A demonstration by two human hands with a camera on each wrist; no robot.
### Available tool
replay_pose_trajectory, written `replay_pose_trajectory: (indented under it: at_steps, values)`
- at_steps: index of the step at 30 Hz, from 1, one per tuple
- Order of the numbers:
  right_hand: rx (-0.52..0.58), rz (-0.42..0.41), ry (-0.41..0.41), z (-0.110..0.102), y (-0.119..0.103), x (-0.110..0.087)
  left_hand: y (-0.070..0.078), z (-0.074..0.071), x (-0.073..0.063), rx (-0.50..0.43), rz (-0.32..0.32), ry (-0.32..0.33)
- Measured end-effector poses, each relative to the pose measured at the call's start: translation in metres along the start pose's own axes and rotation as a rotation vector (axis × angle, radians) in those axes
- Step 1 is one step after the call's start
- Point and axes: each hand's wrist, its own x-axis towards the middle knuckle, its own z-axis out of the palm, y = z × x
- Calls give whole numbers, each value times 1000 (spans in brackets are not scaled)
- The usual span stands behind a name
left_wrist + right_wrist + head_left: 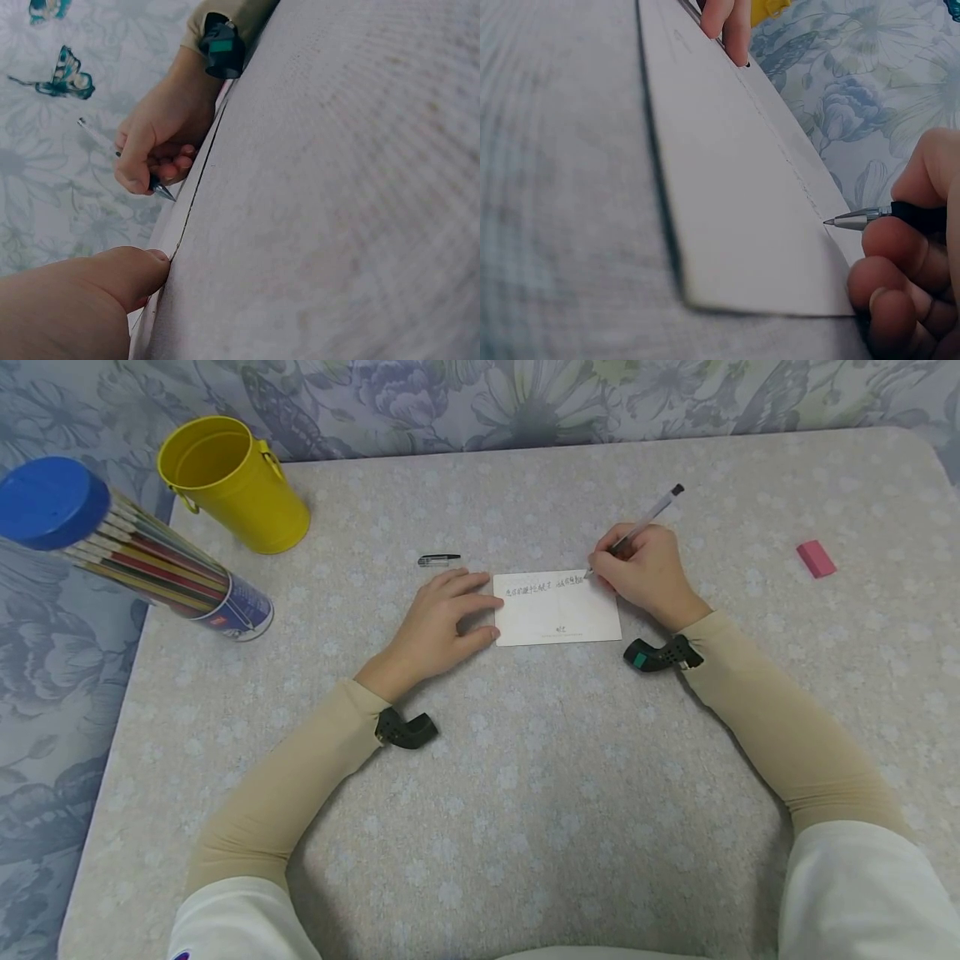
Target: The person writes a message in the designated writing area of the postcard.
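A white card (558, 610) lies on the table with a line of handwriting along its top and a small mark near its bottom edge. My right hand (647, 572) grips a pen (660, 508) with a clear barrel and black end. In the right wrist view the metal tip of the pen (855, 219) is right at the end of the written line. My left hand (442, 625) lies with fingers spread at the card's left edge, its fingertips touching that edge. The thumb of the left hand (112, 281) shows at the card's border in the left wrist view.
A black-and-clear pen cap (438, 560) lies beyond my left hand. At the back left stand a yellow bucket (277, 514) and a blue-lidded tube of pencils (172, 560). A pink eraser (816, 559) lies to the right. A patterned wall (420, 402) borders the table's far edge.
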Motion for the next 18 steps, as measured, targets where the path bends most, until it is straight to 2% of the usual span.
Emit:
replay_pose_trajectory:
  at_steps: [10,18]
  values:
    - [0,-27,-7,1,2,0,-1,1,0,1,5,5]
    - [-6,-32,21,1,-1,0,-1,1,0,-6,3,7]
